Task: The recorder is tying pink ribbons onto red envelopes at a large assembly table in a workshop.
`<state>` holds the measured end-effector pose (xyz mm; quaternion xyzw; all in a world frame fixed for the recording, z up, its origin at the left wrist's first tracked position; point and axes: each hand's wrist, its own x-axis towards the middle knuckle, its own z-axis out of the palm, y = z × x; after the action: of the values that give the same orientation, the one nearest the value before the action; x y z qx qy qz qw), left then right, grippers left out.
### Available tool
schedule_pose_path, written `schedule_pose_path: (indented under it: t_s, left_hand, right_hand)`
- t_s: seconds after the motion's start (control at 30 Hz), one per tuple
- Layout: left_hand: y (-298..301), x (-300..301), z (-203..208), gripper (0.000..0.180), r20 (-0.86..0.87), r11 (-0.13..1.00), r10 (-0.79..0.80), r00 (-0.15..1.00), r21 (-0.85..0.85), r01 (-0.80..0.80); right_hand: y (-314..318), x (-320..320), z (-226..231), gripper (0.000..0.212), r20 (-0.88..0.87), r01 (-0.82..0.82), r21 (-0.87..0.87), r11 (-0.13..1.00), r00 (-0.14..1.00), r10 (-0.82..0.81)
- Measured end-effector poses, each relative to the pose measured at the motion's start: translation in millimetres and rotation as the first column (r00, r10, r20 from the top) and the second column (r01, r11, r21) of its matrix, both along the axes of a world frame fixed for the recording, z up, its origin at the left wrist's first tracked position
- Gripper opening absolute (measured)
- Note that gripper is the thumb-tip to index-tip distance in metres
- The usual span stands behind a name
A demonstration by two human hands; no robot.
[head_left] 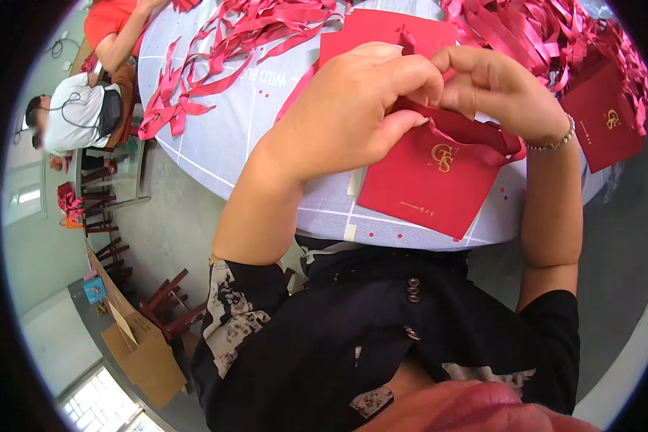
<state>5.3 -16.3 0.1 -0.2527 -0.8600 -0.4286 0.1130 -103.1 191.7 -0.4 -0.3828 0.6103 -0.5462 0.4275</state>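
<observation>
A red paper gift bag (428,189) with gold print lies tilted at the near table edge. Its red ribbon handle (475,147) loops along the top rim. Over the bag's mouth, my left hand (381,97) is closed, its thumb at the rim where the ribbon comes out. Close against it, my right hand (500,90) pinches with curled fingers; what lies between its fingertips is hidden. A second red bag (363,29) lies flat just beyond my hands.
Loose red ribbons (266,29) spread over the far left of the cloth-covered table (194,155). More ribbons (533,32) heap up at the far right, beside another red bag (605,119). A co-worker in red (111,29) is at the far left; a seated person (79,108) is farther off. A cardboard box (147,360) stands lower left.
</observation>
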Motion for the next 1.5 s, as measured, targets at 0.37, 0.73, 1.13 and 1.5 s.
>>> schedule_pose_path:
  t_s: [0.37, 0.73, 1.13, 1.5]
  left_hand:
    - [8.9, -1.0, -2.6, 0.023, -0.393, 0.945, -0.048, 0.918, -0.316, -0.085]
    - [12.9, 1.3, 1.0, 0.024, -0.357, 0.919, -0.004, 0.934, -0.37, -0.137]
    - [4.6, -2.6, 1.9, 0.022, -0.227, 0.949, 0.061, 0.972, -0.29, -0.128]
    - [5.5, -3.2, -0.9, 0.018, -0.089, 0.976, -0.032, 0.996, -0.218, 0.012]
  right_hand:
    - [-3.6, -5.6, -13.0, 0.01, 0.051, 0.164, 0.114, 0.98, 0.984, -0.17]
    - [-10.0, 5.1, -13.0, 0.027, -0.098, 0.223, -0.021, 0.975, 0.97, -0.224]
    - [-15.9, 17.3, -17.5, 0.027, 0.016, 0.337, -0.142, 0.931, 0.941, -0.338]
    - [-13.8, -14.8, -17.9, 0.022, -0.001, 0.462, -0.086, 0.883, 0.886, -0.464]
